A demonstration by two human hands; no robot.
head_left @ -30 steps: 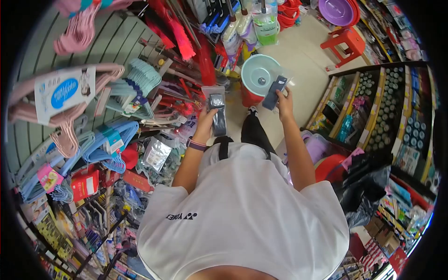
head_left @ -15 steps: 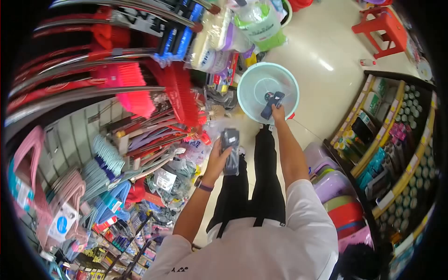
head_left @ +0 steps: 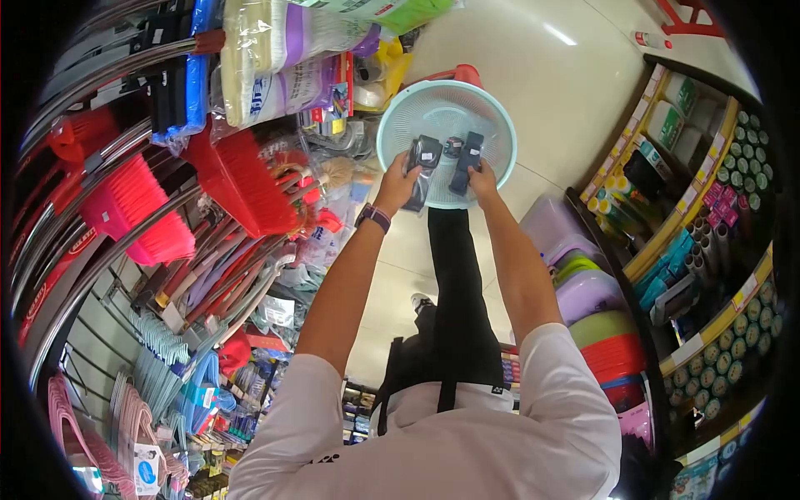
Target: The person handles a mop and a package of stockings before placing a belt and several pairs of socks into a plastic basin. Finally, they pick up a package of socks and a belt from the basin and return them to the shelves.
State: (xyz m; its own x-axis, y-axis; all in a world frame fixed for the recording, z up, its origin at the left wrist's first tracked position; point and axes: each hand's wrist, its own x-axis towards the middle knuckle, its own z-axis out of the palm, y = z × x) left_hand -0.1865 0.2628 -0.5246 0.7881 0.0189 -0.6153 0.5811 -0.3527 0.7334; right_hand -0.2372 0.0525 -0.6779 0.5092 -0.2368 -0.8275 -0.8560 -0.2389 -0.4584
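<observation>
My left hand (head_left: 397, 188) is closed around a dark, plastic-wrapped packet (head_left: 423, 167) with a small white label. A second dark, oblong packet (head_left: 468, 158), also bearing a white label, is gripped in my right hand (head_left: 482, 183). What is inside either packet I cannot make out. Both are over the near part of a light blue plastic basket (head_left: 398, 112) standing on the floor. Between them, a small dark item (head_left: 452, 147) with a pale label lies in the basket.
Red and pink broom heads (head_left: 242, 187) hang at the left, above bundles of hangers (head_left: 158, 342). Wrapped packs (head_left: 283, 67) stick out at upper left. On the right are shelves of goods (head_left: 683, 200) and stacked plastic basins (head_left: 592, 300). A red stool (head_left: 692, 17) stands far right.
My left hand has brought its packet forward from beside my leg to the basket. My right hand still holds its packet there. The view has shifted and the basket appears closer.
</observation>
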